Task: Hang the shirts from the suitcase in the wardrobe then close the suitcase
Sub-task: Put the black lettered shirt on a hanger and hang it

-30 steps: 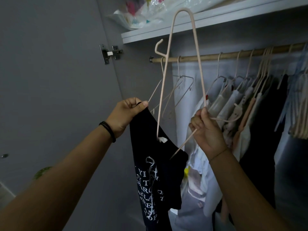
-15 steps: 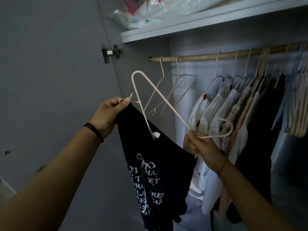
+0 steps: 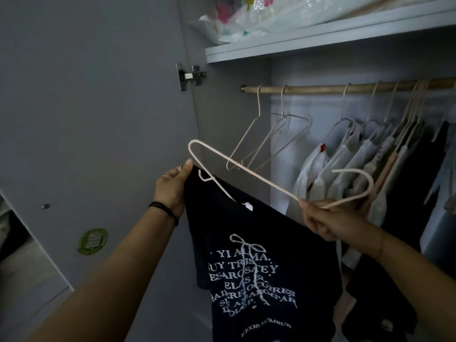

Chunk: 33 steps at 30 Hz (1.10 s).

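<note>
A black shirt (image 3: 256, 262) with white lettering hangs in front of the open wardrobe. My left hand (image 3: 172, 187) pinches its upper left edge. My right hand (image 3: 328, 218) grips a pale pink wire hanger (image 3: 246, 169) near its hook, which curves out to the right. The hanger lies tilted, one end looping up by my left hand, and its lower arm runs into the shirt's neck opening by the white label (image 3: 248, 206). The wooden rail (image 3: 345, 88) crosses above. The suitcase is out of view.
Two bare hangers (image 3: 269, 141) dangle at the rail's left end; several garments (image 3: 370, 164) crowd the right. A shelf (image 3: 320, 38) above carries plastic bags. The open grey door (image 3: 98, 119) with its hinge (image 3: 190, 76) stands at the left.
The hanger swung down from upright to a low tilt and its arm slid into the shirt's neck. Both hands lowered and the shirt spread wider between them.
</note>
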Each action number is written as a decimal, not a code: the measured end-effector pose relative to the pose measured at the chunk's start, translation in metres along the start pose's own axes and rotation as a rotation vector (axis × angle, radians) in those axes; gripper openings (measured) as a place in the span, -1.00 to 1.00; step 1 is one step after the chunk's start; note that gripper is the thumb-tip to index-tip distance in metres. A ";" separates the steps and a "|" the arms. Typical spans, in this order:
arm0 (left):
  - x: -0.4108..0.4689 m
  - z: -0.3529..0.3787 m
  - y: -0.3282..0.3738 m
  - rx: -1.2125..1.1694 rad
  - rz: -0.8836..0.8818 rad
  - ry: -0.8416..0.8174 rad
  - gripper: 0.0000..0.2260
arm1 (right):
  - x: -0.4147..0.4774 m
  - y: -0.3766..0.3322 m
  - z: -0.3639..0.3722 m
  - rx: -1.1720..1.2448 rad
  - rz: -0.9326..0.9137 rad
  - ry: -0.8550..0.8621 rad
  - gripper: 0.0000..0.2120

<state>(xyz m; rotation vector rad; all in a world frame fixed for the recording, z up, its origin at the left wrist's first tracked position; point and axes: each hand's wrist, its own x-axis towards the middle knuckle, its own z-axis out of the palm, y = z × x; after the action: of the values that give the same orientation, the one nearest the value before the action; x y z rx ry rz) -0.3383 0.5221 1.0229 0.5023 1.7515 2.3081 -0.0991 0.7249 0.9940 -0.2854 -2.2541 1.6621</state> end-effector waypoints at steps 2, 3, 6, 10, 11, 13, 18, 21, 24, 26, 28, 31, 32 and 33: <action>-0.004 0.002 -0.004 -0.043 -0.021 0.054 -0.77 | 0.000 -0.003 -0.004 -0.003 0.065 -0.027 -0.50; -0.006 0.003 -0.006 -0.068 -0.031 0.083 -0.77 | -0.001 -0.003 -0.006 -0.021 0.097 -0.042 -0.50; -0.009 0.006 -0.008 -0.108 -0.028 0.130 -0.77 | -0.003 -0.004 -0.007 -0.118 0.169 -0.086 -0.49; -0.013 0.011 -0.014 -0.105 -0.046 0.081 -0.75 | -0.008 -0.005 -0.013 -0.081 0.220 -0.195 -0.44; -0.013 0.012 -0.016 -0.119 -0.059 0.067 -0.76 | -0.009 -0.003 -0.014 -0.051 0.183 -0.228 -0.42; -0.013 0.014 -0.016 -0.161 -0.082 0.023 -0.77 | -0.011 -0.002 -0.008 0.020 0.065 -0.211 -0.50; -0.009 0.026 0.004 -0.251 -0.125 -0.146 -0.81 | -0.009 0.014 0.022 0.212 -0.111 0.073 -0.77; -0.011 0.036 0.025 -0.265 -0.088 -0.156 -0.83 | -0.015 0.037 0.036 0.228 -0.103 0.089 -0.77; -0.015 0.032 0.037 -0.202 -0.002 -0.047 -0.79 | -0.023 0.051 0.037 0.197 -0.067 0.078 -0.73; -0.021 0.027 0.034 -0.193 0.034 0.010 -0.76 | -0.027 0.054 0.035 0.153 -0.040 0.057 -0.72; -0.031 0.027 0.029 -0.142 0.086 0.026 -0.75 | -0.030 0.055 0.035 0.107 0.029 0.055 -0.76; -0.040 0.032 0.024 0.080 0.210 -0.021 -0.76 | -0.029 0.052 0.034 0.039 0.101 0.049 -0.70; -0.041 0.034 0.022 0.158 0.252 -0.042 -0.77 | -0.028 0.047 0.034 0.024 0.106 0.039 -0.72; -0.041 0.035 0.019 0.243 0.288 -0.077 -0.77 | -0.026 0.039 0.034 0.001 0.099 0.024 -0.75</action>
<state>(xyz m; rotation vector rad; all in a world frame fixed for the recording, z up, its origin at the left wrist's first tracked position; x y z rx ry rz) -0.2857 0.5335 1.0440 0.9281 2.0494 2.2244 -0.0886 0.6973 0.9444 -0.4215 -2.2548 1.6991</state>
